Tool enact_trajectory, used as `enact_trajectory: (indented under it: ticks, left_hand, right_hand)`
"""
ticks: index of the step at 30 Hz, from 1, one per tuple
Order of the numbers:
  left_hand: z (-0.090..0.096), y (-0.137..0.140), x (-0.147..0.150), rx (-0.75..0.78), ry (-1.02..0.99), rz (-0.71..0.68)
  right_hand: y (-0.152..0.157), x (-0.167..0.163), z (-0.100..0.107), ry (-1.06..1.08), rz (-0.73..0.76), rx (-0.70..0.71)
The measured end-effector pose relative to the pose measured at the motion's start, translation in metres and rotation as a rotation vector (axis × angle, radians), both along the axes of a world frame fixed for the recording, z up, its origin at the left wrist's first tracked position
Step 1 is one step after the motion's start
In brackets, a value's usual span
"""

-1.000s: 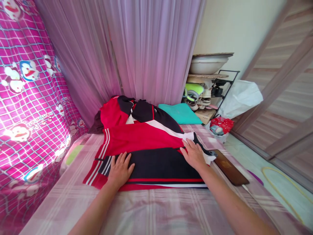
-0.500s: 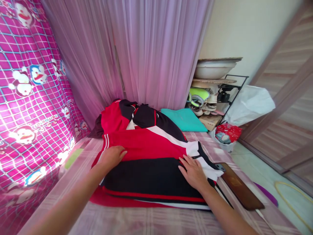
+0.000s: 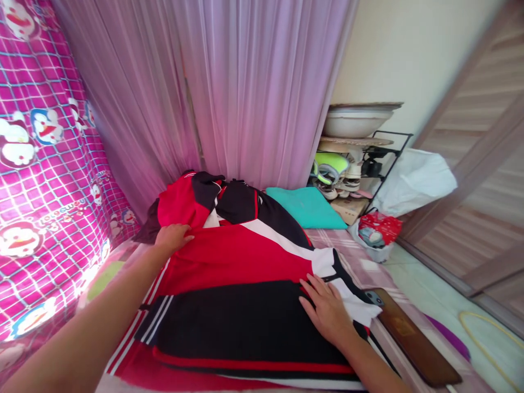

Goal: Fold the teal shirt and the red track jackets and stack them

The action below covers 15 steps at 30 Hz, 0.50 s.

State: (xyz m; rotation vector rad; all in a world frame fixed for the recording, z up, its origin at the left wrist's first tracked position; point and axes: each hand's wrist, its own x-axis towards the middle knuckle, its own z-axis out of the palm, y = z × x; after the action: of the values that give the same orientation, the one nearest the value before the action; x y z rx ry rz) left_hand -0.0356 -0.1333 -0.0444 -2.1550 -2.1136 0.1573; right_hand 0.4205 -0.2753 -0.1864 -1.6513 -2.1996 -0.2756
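Open passage runs over the red-and-black tracksuit top between left hand and right hand; the smartphone obstructs the right, the purple curtain the back.

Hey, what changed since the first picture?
The left hand left the black folded part and moved forward to the far edge of the red part; I can't tell whether it grips. The right hand stayed near the white part. The phone hasn't moved.
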Motion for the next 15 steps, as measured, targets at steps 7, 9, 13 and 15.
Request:
enact_trajectory:
  ticks: [7, 9, 13, 15]
  left_hand:
    - [-0.004, 0.008, -0.037, -0.071, -0.175, 0.049]
    - [-0.004, 0.009, -0.042, -0.059, -0.264, -0.003]
    - [-0.01, 0.004, -0.049, -0.051, -0.401, -0.072]
    - [-0.016, 0.0, -0.054, -0.08, -0.423, -0.086]
  right_hand:
    - [0.082, 0.005, 0.071, 0.311, 0.01, -0.033]
    - [0.132, 0.004, 0.095, 0.393, -0.096, -0.075]
    - [0.227, -0.003, 0.114, 0.681, -0.365, -0.384]
    - [0.258, -0.008, 0.108, 0.755, -0.422, -0.481]
